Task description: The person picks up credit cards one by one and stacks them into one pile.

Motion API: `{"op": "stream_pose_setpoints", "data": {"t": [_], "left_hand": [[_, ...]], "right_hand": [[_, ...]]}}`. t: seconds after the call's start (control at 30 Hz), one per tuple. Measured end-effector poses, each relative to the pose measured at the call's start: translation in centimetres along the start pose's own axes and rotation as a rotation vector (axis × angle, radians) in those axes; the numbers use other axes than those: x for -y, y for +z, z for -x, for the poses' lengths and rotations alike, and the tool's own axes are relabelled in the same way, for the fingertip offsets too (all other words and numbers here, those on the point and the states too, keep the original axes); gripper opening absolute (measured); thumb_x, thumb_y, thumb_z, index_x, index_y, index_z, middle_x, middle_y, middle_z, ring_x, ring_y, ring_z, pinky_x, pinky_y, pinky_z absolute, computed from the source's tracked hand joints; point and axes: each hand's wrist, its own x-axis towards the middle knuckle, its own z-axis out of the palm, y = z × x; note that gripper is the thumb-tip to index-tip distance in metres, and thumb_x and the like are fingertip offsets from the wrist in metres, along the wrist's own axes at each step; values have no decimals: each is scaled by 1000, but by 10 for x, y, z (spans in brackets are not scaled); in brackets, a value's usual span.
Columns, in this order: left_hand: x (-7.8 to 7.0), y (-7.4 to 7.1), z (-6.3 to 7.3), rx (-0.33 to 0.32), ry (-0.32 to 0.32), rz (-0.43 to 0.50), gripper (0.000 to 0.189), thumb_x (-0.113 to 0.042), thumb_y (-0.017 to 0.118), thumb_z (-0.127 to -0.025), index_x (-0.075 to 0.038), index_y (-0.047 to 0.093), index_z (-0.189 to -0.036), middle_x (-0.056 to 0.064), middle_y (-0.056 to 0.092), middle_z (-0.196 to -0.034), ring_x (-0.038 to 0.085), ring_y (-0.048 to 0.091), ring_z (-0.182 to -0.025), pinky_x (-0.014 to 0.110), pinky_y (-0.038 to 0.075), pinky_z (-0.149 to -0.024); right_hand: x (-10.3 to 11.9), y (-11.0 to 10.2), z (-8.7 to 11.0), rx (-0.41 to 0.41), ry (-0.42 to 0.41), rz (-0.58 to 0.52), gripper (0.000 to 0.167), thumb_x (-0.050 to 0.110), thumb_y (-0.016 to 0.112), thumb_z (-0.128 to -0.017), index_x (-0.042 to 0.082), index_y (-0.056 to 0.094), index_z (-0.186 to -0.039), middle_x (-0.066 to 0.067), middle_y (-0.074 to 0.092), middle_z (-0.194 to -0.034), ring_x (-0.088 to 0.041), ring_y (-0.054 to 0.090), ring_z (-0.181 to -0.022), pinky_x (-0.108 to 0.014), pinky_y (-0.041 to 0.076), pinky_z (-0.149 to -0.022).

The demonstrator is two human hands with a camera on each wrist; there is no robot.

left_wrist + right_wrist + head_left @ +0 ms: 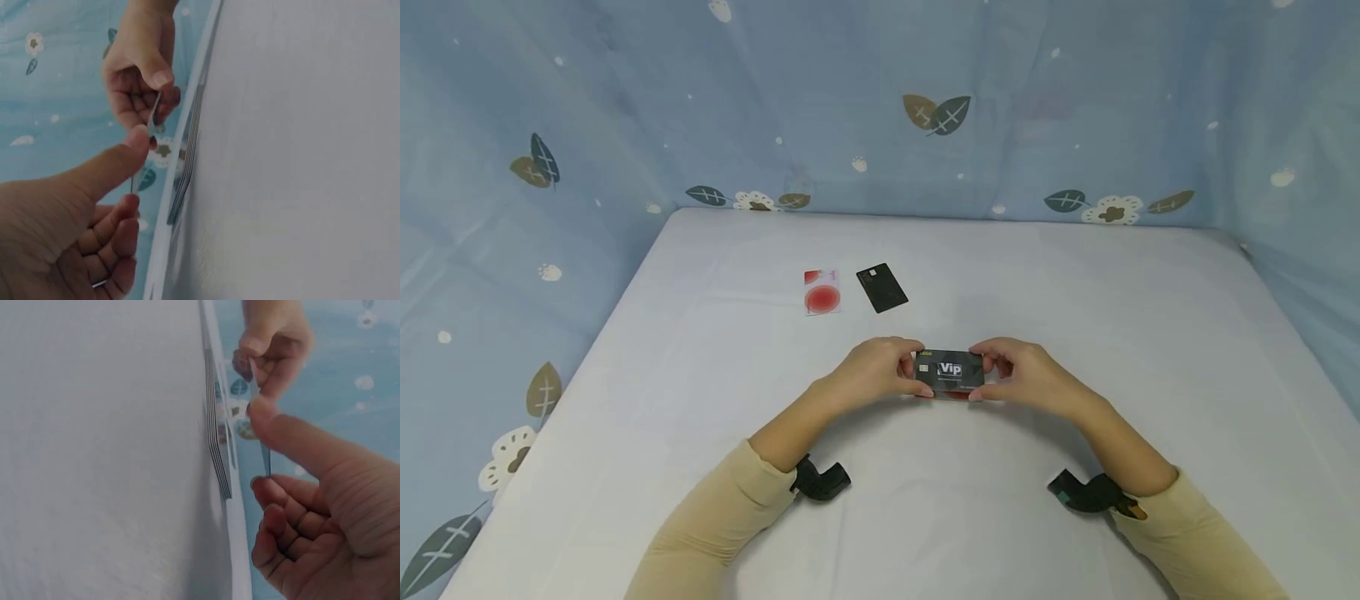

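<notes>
A dark grey card with "Vip" on it [950,370] is held level by both hands in the head view. My left hand [880,371] pinches its left end between thumb and fingers; my right hand [1026,375] pinches the right end likewise. Both wrist views show the card edge-on as a thin strip, raised off the table. Below it lies a neat stack of several cards [187,162], its edges lined up, also seen in the right wrist view [215,425]. From above, the Vip card hides most of this stack; a red strip shows along its near edge.
Farther back on the white-covered table [737,283] lie a white card with a red circle [823,298] and, to its right, a tilted black card [882,288]. A blue patterned curtain [850,100] hangs behind the table and along its sides.
</notes>
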Motion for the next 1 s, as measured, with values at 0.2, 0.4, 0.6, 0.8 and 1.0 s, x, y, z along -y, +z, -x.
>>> {"op": "stream_pose_setpoints", "data": {"t": [0.2,0.4,0.6,0.8,1.0], "left_hand": [[1,5,0,-17,32,-39,59,-37,79,-74,-4,61,-118,-9,55,-70,7,49,-71,23,41,-66],[5,8,1,-16,33,-78,55,-39,79,-74,-7,62,-115,-10,54,-68,6,48,-69,23,40,-63],[10,11,0,-48,49,-129,58,-42,80,-71,-6,63,-114,-9,56,-73,7,49,-72,25,41,-67],[12,14,-1,-61,54,-159,57,-44,81,-69,-8,65,-111,-7,56,-77,9,49,-74,25,41,-67],[14,14,0,-68,59,-179,60,-45,83,-66,-9,67,-112,-4,57,-85,13,50,-81,29,42,-71]], "right_hand": [[0,2,1,-1,-13,11,56,23,85,-68,3,62,-115,0,55,-84,-15,46,-71,-22,40,-59],[-1,7,0,12,-26,20,55,22,84,-69,1,61,-115,0,53,-81,-13,45,-68,-22,39,-58],[-2,9,0,5,-27,45,57,23,85,-69,0,61,-115,1,53,-80,-12,45,-68,-22,40,-58],[-1,10,0,31,0,52,56,25,83,-71,1,60,-116,1,52,-81,-13,45,-70,-22,40,-59],[-4,12,-1,37,8,66,55,24,83,-71,1,60,-115,1,51,-81,-13,44,-70,-22,40,-60]]}}
